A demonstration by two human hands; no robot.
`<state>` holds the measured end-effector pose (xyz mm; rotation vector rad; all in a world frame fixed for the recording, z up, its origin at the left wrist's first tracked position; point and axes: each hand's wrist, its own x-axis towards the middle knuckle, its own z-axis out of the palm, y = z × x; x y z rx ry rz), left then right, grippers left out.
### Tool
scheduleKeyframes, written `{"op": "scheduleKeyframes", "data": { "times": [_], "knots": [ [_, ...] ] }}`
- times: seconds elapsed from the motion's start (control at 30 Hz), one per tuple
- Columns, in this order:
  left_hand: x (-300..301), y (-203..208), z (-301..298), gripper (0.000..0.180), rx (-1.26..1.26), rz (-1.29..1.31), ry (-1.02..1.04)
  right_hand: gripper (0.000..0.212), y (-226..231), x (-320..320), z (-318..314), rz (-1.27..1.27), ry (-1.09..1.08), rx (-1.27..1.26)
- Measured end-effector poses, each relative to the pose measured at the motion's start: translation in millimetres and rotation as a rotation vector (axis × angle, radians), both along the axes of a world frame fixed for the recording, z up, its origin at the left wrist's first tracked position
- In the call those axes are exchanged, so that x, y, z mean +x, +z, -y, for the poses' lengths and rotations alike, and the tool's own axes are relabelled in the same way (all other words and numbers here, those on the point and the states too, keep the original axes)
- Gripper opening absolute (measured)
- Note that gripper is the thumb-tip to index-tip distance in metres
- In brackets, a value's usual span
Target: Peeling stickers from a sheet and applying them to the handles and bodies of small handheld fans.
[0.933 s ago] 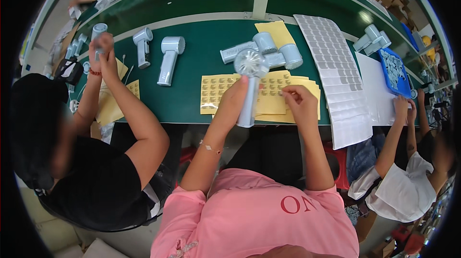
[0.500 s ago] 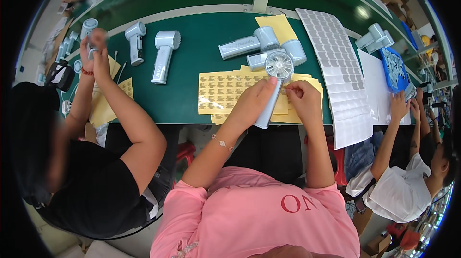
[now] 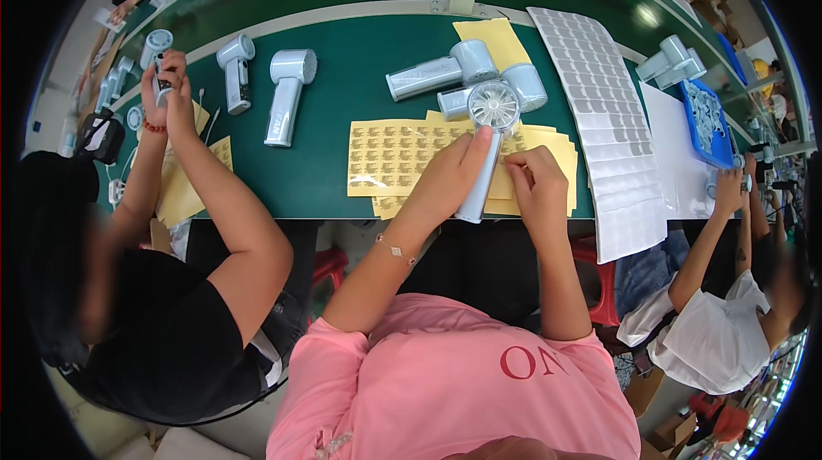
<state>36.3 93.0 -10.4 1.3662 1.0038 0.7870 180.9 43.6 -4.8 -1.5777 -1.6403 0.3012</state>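
My left hand [image 3: 452, 170] is wrapped around the handle of a pale blue handheld fan [image 3: 494, 107], thumb on its front. The fan stands tilted, its round grille up and the foot of its handle by the table's near edge. Just right of the handle, my right hand [image 3: 541, 184] is closed, thumb and fingertips together above the yellow sheets. Anything in that pinch is too small to make out. Under both hands lie yellow sticker sheets [image 3: 377, 156] with rows of small printed labels. Behind the held fan, two more fans [image 3: 428, 79] lie on their sides.
Two fans [image 3: 291, 96] lie at the left on the green table [image 3: 342, 49]. A long sheet of silver-grey labels [image 3: 599, 130] runs along my right, beside a blue tray [image 3: 706, 122] of small parts. Co-workers sit on both sides, the left one holding a fan [image 3: 159, 49].
My right hand has shifted slightly toward the fan's handle, its fingers still pinched. My left hand keeps its hold on the fan. The whole view has moved a little.
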Motion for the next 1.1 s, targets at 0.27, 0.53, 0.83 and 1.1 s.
{"op": "scheduleKeyframes", "data": {
  "times": [0.27, 0.53, 0.83, 1.1],
  "knots": [
    [-2.0, 2.5, -0.3, 0.061, -0.044, -0.034, 0.001, 0.006, -6.1, 20.6, -10.5, -0.250, -0.143, -0.138],
    [-1.8, 1.9, 0.3, 0.060, -0.058, -0.017, -0.003, 0.007, -6.5, 17.7, -20.0, -0.163, -0.059, -0.228],
    [2.2, 3.4, -5.9, 0.059, 0.001, -0.032, 0.029, 0.004, -6.0, 5.6, -25.0, 0.265, -0.030, -0.071],
    [-1.4, 4.1, -10.4, 0.062, -0.056, -0.062, -0.035, 0.007, 5.6, -1.0, 5.9, -0.086, -0.032, -0.071]
  ]
}}
